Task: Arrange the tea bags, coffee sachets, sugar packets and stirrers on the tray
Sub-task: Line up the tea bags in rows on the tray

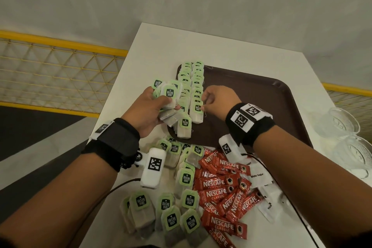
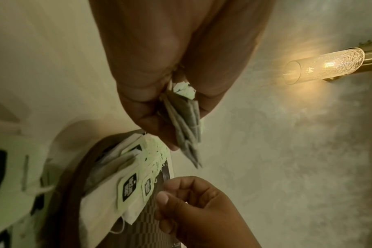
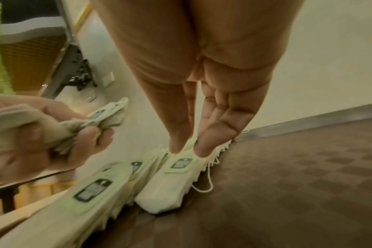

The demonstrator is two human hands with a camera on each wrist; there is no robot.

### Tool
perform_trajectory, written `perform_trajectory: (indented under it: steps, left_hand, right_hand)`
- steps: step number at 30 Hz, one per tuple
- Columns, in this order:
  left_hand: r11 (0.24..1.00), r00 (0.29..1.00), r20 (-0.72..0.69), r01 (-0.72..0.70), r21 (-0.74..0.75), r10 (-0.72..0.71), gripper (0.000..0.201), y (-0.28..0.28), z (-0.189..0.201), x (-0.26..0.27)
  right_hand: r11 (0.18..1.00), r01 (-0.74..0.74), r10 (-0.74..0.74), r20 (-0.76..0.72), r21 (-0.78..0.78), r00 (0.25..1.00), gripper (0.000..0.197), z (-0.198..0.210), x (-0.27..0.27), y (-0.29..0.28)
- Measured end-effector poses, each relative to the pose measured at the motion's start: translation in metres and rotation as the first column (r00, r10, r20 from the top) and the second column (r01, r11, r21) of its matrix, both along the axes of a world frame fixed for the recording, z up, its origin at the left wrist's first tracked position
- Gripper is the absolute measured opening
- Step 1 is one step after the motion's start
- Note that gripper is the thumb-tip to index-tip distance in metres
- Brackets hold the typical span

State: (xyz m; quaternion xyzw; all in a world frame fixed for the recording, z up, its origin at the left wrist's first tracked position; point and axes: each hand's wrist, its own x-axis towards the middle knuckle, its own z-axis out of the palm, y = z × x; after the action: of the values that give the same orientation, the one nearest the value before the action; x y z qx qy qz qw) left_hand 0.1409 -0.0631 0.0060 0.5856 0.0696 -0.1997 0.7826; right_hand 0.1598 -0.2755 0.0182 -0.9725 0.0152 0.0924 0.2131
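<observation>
A brown tray (image 1: 261,96) lies on the white table (image 1: 221,50). Two rows of green-tagged tea bags (image 1: 193,82) run along its left side. My left hand (image 1: 159,102) grips a bunch of tea bags (image 1: 169,96) just left of the rows; in the left wrist view the bunch (image 2: 187,130) hangs from the curled fingers. My right hand (image 1: 205,104) pinches the top of the nearest tea bag (image 1: 197,112) in the right row. In the right wrist view, thumb and forefinger tips (image 3: 176,147) sit on that tea bag (image 3: 172,181), which lies on the tray (image 3: 287,184).
Loose tea bags (image 1: 171,207) lie on the near table. Red coffee sachets (image 1: 221,187) and white sugar packets (image 1: 259,177) sit beside them. Glass cups (image 1: 342,127) stand at the right table edge. A yellow railing (image 1: 60,44) runs behind the table.
</observation>
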Motion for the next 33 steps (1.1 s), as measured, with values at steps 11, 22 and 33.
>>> perform_trajectory:
  steps: [11, 22, 33]
  left_hand:
    - [1.0, 1.0, -0.014, 0.003, 0.006, -0.003, 0.023, 0.001, -0.003, 0.002]
    - [0.999, 1.0, -0.003, 0.027, 0.021, -0.027, 0.024, 0.002, -0.004, 0.004]
    - [0.997, 0.995, 0.066, 0.071, 0.035, -0.073, 0.042, -0.013, -0.005, 0.003]
  right_hand:
    - [0.887, -0.283, 0.259, -0.115, -0.366, 0.959, 0.033, 0.002, -0.008, 0.024]
    - [0.911, -0.249, 0.221, -0.12, -0.329, 0.968, 0.03, 0.008, -0.003, 0.028]
    - [0.716, 0.191, -0.165, -0.104, 0.672, 0.981, 0.023, 0.016, -0.01, 0.036]
